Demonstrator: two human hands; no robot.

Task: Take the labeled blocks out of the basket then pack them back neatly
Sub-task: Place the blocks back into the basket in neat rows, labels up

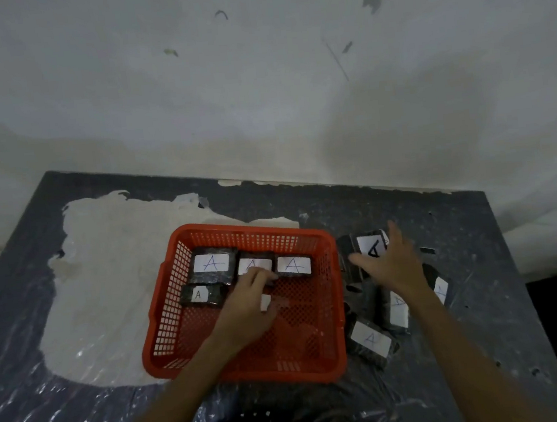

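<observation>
Head view: inside the red plastic lattice basket (251, 361), four black wrapped blocks with white "A" labels (212, 265) line its far side. The left hand (249, 303) reaches among them, its grip curled on another block; the contact is blurred. Just right of the basket, the right hand (391, 264), fingers spread apart, hovers over loose blocks (369, 340) on the dark desk (460, 219).
</observation>
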